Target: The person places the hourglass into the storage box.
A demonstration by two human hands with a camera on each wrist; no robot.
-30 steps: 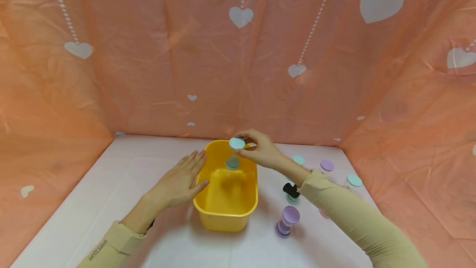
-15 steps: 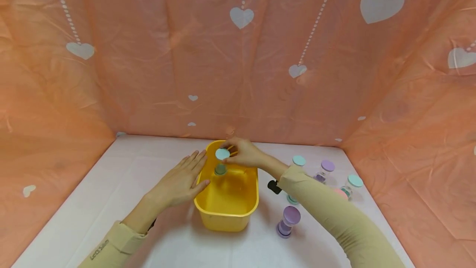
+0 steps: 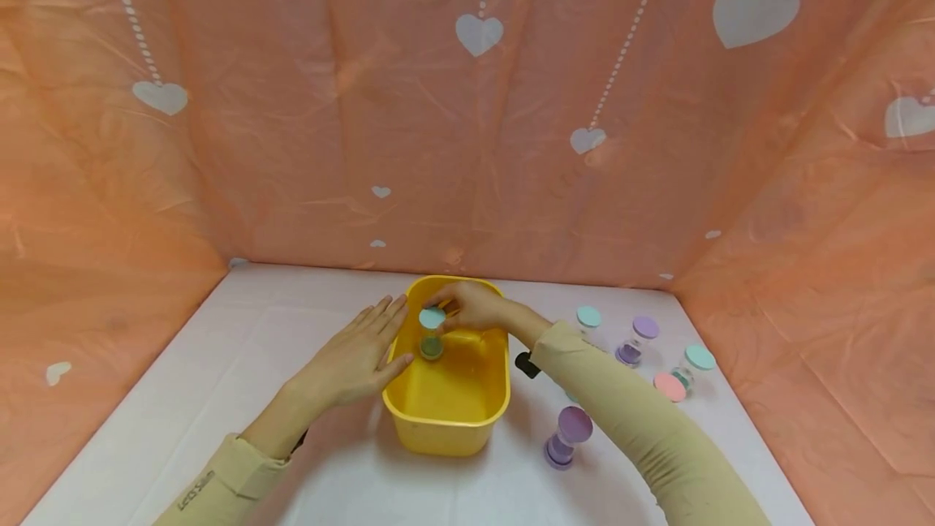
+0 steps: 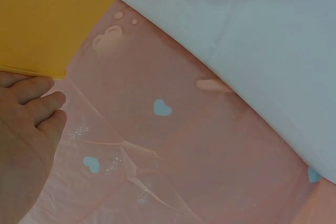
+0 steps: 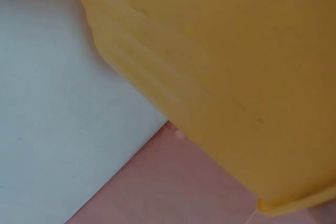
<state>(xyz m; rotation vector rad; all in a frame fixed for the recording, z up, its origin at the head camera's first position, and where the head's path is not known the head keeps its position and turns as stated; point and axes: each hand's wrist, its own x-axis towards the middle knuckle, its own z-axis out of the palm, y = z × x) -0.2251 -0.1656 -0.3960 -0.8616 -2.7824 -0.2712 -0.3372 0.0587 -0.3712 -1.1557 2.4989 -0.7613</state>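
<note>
My right hand [image 3: 473, 305] pinches the mint timer [image 3: 432, 331] | timer upright inside the bin [image 3: 447, 420], near its left wall | my left hand [image 3: 356, 355], fingers straight, touches the rim | purple timer [image 3: 566, 438] on counter [image 3: 190, 396]

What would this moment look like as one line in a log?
Right hand: holds mint-topped hourglass inside yellow tub | Left hand: rests on tub's rim | Other hourglasses: on white table, right of tub

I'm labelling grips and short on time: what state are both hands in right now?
Left hand: open, resting against the yellow tub.
Right hand: holding a sand timer with a light-blue cap, inside the tub.
</note>
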